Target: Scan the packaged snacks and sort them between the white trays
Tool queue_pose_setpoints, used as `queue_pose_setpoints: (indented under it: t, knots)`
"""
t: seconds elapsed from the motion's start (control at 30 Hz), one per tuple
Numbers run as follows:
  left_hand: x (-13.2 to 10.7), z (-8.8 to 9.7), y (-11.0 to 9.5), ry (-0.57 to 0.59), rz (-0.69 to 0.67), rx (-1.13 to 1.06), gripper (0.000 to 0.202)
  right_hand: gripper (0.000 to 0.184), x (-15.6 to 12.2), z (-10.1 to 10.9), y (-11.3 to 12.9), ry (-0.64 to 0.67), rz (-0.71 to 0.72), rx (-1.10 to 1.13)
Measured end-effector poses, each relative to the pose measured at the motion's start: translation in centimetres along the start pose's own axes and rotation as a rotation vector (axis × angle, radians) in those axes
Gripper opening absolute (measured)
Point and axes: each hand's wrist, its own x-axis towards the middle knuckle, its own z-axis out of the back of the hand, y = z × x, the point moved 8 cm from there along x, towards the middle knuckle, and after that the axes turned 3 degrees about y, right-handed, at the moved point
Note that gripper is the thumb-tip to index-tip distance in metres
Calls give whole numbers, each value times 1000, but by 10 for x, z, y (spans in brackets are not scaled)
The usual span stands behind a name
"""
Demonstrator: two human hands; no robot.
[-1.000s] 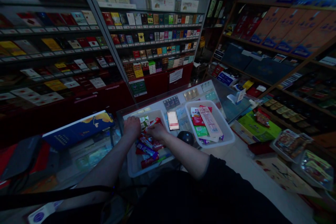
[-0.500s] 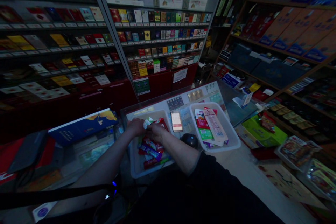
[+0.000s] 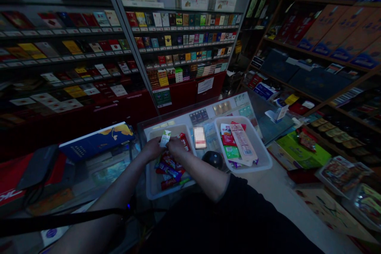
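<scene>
now a small white-and-green packet (image 3: pixel 165 138) is pinched between the curled fingers of the left hand (image 3: pixel 152 148) and right hand (image 3: pixel 176 147), brought together above the tub (image 3: pixel 151 190) of wrapped bars (image 3: pixel 170 171); apparently it has been singled out from them.

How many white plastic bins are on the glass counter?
2: one bin under the left hand and right hand, the other bin to its right. None seems hidden.
</scene>
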Motion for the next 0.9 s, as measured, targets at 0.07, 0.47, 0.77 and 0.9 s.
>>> queue_pose_setpoints:
  t: [0.07,0.47,0.77,0.9]
  knots:
    - [-8,1,-3,-67,-5,-126,47,36,-6,11,6,-66,-15,-49]
    - [-33,10,-87,-276,-107,-339,63,49,-49,87,66,-74,264,-270]
    - [-26,-14,-154,-194,-245,-67,78,63,-84,155,55,-88,233,-403]
    - [-23,-39,-168,-143,-334,67,91,79,-101,177,42,-48,253,-492]
